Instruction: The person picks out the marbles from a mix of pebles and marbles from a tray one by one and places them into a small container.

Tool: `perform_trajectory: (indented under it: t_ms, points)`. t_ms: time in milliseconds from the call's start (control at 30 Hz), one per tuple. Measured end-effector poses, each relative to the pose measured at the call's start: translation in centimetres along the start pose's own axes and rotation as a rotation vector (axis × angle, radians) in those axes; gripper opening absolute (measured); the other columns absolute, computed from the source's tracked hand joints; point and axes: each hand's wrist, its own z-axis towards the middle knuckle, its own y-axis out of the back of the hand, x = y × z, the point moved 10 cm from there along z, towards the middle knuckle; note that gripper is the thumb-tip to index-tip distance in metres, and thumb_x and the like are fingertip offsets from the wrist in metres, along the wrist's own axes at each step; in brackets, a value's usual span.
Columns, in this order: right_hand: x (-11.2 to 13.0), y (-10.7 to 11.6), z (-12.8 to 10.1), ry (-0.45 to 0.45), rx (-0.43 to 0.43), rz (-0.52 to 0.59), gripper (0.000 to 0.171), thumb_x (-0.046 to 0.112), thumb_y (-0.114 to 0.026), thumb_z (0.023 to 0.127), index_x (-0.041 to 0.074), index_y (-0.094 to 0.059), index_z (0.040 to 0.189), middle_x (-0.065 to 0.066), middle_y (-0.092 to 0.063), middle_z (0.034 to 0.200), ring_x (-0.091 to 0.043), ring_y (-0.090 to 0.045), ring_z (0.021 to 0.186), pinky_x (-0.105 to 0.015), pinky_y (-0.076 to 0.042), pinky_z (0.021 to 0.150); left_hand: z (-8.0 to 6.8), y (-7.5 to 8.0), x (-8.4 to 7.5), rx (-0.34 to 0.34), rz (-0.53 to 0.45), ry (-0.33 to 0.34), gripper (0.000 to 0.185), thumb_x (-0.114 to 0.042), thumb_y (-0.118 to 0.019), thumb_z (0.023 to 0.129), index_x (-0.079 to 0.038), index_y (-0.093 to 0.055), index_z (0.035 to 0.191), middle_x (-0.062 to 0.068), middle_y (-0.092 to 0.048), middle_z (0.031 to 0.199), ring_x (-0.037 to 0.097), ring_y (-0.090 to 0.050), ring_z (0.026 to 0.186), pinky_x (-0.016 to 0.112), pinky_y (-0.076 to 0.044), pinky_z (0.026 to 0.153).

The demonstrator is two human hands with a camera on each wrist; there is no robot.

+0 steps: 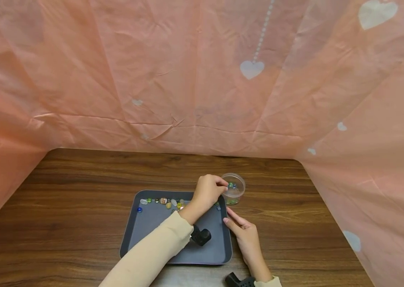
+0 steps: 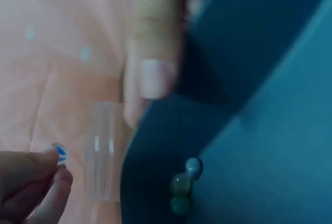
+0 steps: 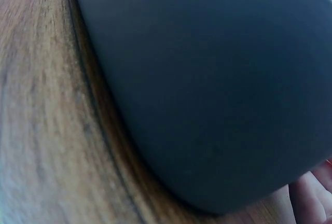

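Bead (image 2: pixel 60 153), blue-white, pinched in left hand (image 1: pixel 207 192) fingertips over clear cup (image 1: pixel 234 189). Right hand (image 1: pixel 246 235) flat, fingers straight, touching grey tray's (image 1: pixel 151 223) right rim.

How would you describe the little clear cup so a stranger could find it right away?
On the wooden table lies a dark grey tray. Just past its far right corner stands the clear round plastic cup, with the left hand at its rim. It is the only see-through container, holding a few coloured beads.
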Motion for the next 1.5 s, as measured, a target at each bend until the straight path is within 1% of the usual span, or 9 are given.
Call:
perform_trajectory:
  t_ms: [167,300,367,500,600,767,967,1167,1500]
  points:
    - [0.0,-0.2,0.1,-0.001,0.007,0.015,0.039,0.014,-0.073,0.09,0.004,-0.067,0.127,-0.011,-0.065,0.132,0.003,-0.064,0.109,-0.016,-0.052,0.086,-0.2,-1.2,-1.3,0.015,0.251,-0.078,0.014,-0.013,-0.07,0.092,-0.011,-0.079,0.102,0.002,-0.078,0.101,0.015,-0.073,0.093,0.025,-0.057,0.075]
    - [0.0,-0.3,0.2,0.001,0.008,0.026,0.038,0.011,-0.072,0.09,0.003,-0.067,0.127,-0.011,-0.065,0.132,0.002,-0.065,0.109,-0.017,-0.053,0.086,-0.2,-1.5,-1.4,0.015,0.321,-0.103,0.015,-0.015,-0.069,0.093,-0.013,-0.079,0.103,0.0,-0.078,0.103,0.014,-0.072,0.095,0.026,-0.058,0.079]
    - [0.0,-0.3,0.2,0.007,0.005,0.021,0.039,0.012,-0.072,0.09,0.002,-0.067,0.127,-0.011,-0.065,0.132,0.003,-0.064,0.108,-0.016,-0.053,0.086,-0.2,-1.5,-1.2,0.018,0.292,-0.102,0.015,-0.014,-0.069,0.093,-0.013,-0.079,0.104,0.001,-0.078,0.104,0.014,-0.072,0.095,0.025,-0.057,0.077]
    - [0.0,-0.3,0.2,0.006,0.007,0.014,0.039,0.013,-0.073,0.09,0.003,-0.067,0.127,-0.011,-0.065,0.131,0.004,-0.064,0.108,-0.016,-0.052,0.085,-0.4,-0.5,-0.4,0.005,0.118,-0.091,0.014,-0.009,-0.071,0.091,-0.009,-0.079,0.102,0.006,-0.078,0.103,0.016,-0.072,0.087,0.021,-0.054,0.067]
    - [-0.1,-0.5,0.2,0.0,0.016,0.027,0.04,0.013,-0.073,0.09,0.002,-0.067,0.127,-0.012,-0.065,0.131,0.003,-0.065,0.107,-0.017,-0.053,0.084,-0.9,1.0,0.7,-0.015,-0.027,-0.066,0.012,-0.008,-0.073,0.089,-0.006,-0.079,0.099,0.009,-0.078,0.1,0.021,-0.072,0.081,0.02,-0.05,0.06]
    - [-0.1,-0.8,0.1,-0.006,0.023,0.048,0.04,0.012,-0.073,0.09,0.002,-0.066,0.128,-0.014,-0.065,0.131,0.0,-0.067,0.105,-0.02,-0.055,0.082,-2.2,4.1,3.5,-0.034,-0.164,0.023,0.013,-0.01,-0.076,0.086,-0.006,-0.079,0.098,0.011,-0.078,0.094,0.023,-0.069,0.061,0.024,-0.051,0.052]
    - [0.2,-0.4,0.1,-0.005,0.015,0.029,0.041,0.015,-0.074,0.089,0.003,-0.066,0.128,-0.013,-0.064,0.131,0.002,-0.066,0.107,-0.017,-0.054,0.083,-3.8,7.7,6.9,-0.038,-0.162,0.119,0.013,-0.009,-0.078,0.084,-0.005,-0.079,0.097,0.008,-0.079,0.091,0.012,-0.069,0.075,0.019,-0.048,0.061]
    - [0.2,0.0,0.2,-0.007,-0.001,0.009,0.042,0.017,-0.075,0.089,0.005,-0.067,0.128,-0.011,-0.065,0.131,0.004,-0.065,0.107,-0.016,-0.053,0.084,-5.4,9.8,9.8,-0.024,-0.146,0.215,0.012,-0.012,-0.078,0.085,-0.006,-0.079,0.095,0.008,-0.078,0.09,0.02,-0.066,0.075,0.024,-0.044,0.058]
    - [0.0,-0.2,0.1,-0.011,0.001,0.019,0.042,0.014,-0.074,0.089,0.003,-0.066,0.129,-0.011,-0.064,0.131,0.004,-0.065,0.106,-0.017,-0.054,0.083,-7.1,9.9,12.4,0.023,-0.13,0.275,0.012,-0.008,-0.078,0.083,-0.003,-0.079,0.093,0.008,-0.078,0.087,0.004,-0.066,0.073,0.022,-0.05,0.065]
